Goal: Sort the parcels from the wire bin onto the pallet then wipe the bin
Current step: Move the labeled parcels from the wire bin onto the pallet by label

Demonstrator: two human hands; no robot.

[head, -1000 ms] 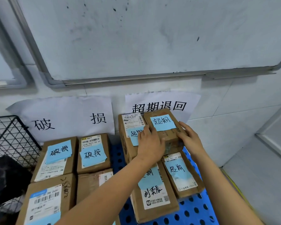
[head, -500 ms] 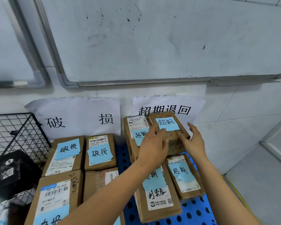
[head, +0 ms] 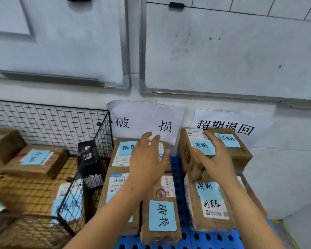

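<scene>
Left hand (head: 147, 162) moved off stacked parcels (head: 241, 155), now over 破损 pile (head: 162, 218), fingers spread wide, holding nothing. Right hand (head: 215, 157) over stacked parcels, fingers straight, no grip. Both piles on blue pallet (head: 214, 239), thin blue gap between them. Wire bin (head: 90, 133) close on left, more parcels inside, black box (head: 87, 155) at its corner. Wall signs: 破损 (head: 144, 121), 超期退回 (head: 226, 126). Blue notes say 超期, 破损.

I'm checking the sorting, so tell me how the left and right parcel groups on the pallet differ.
The left group is labelled 破损; the right group is labelled 超期. The left group seems to lie one layer deep; the right group is stacked higher at the back. Both are brown cardboard boxes on the blue pallet.
</scene>
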